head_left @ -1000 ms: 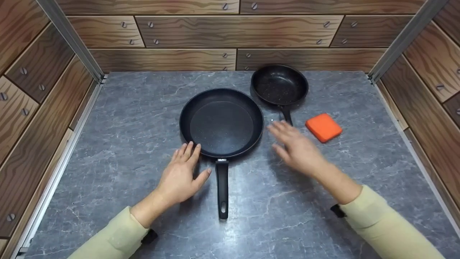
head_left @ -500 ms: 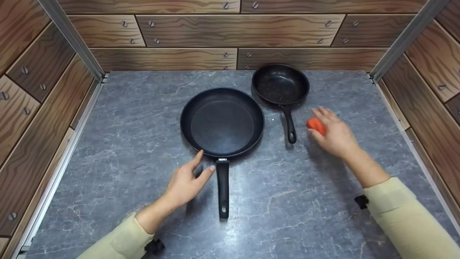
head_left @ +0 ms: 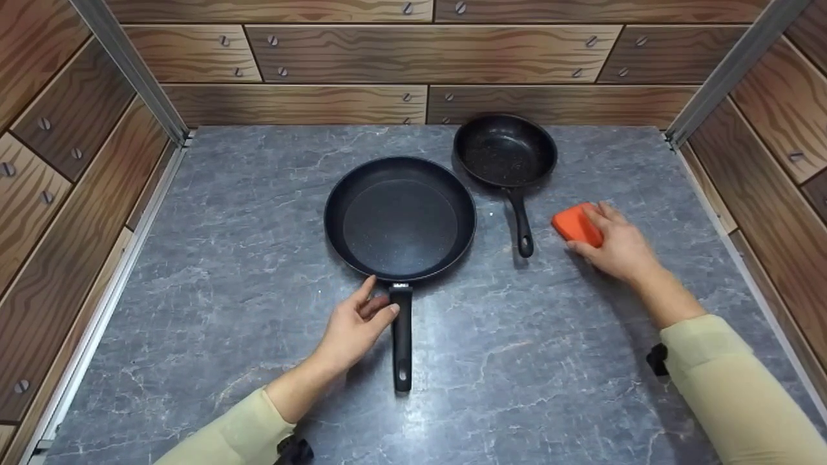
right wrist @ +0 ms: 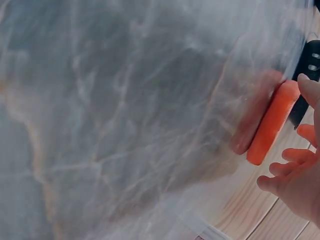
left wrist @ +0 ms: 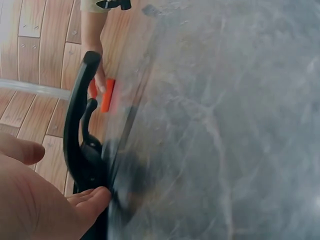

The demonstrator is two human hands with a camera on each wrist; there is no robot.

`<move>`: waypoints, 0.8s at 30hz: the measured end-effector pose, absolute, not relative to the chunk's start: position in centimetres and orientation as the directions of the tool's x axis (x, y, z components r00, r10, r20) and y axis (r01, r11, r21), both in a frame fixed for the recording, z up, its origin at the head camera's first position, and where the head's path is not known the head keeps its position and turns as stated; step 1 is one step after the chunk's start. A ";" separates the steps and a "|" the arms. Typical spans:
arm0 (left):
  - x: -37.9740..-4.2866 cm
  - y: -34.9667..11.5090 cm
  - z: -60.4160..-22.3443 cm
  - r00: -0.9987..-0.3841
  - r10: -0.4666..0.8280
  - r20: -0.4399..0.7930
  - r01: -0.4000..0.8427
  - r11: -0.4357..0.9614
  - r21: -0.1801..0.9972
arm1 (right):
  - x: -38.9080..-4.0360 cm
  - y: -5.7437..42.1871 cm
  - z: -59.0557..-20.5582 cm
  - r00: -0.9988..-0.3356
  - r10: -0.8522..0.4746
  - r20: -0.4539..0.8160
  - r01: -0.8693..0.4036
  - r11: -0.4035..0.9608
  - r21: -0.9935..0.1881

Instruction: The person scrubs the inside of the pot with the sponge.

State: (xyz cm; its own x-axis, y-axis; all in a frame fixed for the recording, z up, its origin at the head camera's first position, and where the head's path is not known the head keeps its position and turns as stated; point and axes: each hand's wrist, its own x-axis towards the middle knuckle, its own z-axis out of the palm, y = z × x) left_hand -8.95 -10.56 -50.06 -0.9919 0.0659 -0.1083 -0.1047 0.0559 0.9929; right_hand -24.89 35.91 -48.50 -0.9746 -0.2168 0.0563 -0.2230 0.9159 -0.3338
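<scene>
A large black frying pan (head_left: 400, 226) lies in the middle of the table, its handle pointing toward me. My left hand (head_left: 355, 329) is beside the handle's base, index fingertip right at the pan's near rim and thumb overlapping the handle. In the left wrist view the fingertips (left wrist: 102, 196) are close by the handle's root. My right hand (head_left: 620, 245) is over the right part of an orange square sponge-like block (head_left: 575, 223), thumb and fingers spread on either side. The right wrist view shows the thumb near one end of the block (right wrist: 274, 125), the other fingers apart from it.
A smaller black frying pan (head_left: 505, 152) stands behind and right of the large one, its handle (head_left: 522, 226) pointing toward me, left of the block. Wood-patterned walls (head_left: 426, 58) bound the grey marbled table (head_left: 239, 194) at the back and sides.
My right hand has moved right from the small pan's handle to the orange block. My left hand has slid right along the large pan's rim toward its handle. The pans stay in place.
</scene>
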 end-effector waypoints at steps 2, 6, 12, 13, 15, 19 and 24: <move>-8.8 -10.5 -50.3 -0.991 0.045 -0.127 -0.125 0.038 0.991 | -24.9 36.0 -48.7 -0.975 -0.215 0.057 -0.222 0.914 -0.339; -8.7 -10.2 -50.6 -0.987 0.026 -0.161 -0.160 0.018 0.987 | -24.9 36.2 -48.9 -0.977 -0.212 0.035 -0.211 0.916 -0.340; -9.2 -9.7 -51.3 -0.976 0.053 -0.210 -0.213 -0.067 0.975 | -25.0 36.5 -49.1 -0.979 -0.197 -0.053 -0.170 0.929 -0.329; -9.3 -9.6 -51.4 -0.976 0.053 -0.211 -0.215 -0.074 0.974 | -25.0 36.6 -49.1 -0.979 -0.196 -0.058 -0.167 0.930 -0.329; -9.5 -9.4 -51.7 -0.975 0.049 -0.219 -0.222 -0.077 0.972 | -25.1 36.6 -49.1 -0.979 -0.197 -0.056 -0.168 0.928 -0.333; -9.7 -9.0 -52.2 -0.974 0.042 -0.221 -0.223 -0.068 0.972 | -25.3 36.7 -48.7 -0.980 -0.194 -0.046 -0.166 0.922 -0.350; -10.0 -8.9 -52.3 -0.980 0.038 -0.195 -0.198 -0.078 0.977 | -25.4 36.3 -47.7 -0.986 -0.168 0.004 -0.157 0.909 -0.386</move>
State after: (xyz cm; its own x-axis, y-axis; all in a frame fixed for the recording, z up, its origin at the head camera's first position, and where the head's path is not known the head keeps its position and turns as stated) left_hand -9.99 -8.86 -52.32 -0.9800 0.0375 -0.1953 -0.1977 -0.0782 0.9771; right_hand -25.43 36.35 -47.75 -0.9857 -0.1683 0.0037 -0.1566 0.9091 -0.3861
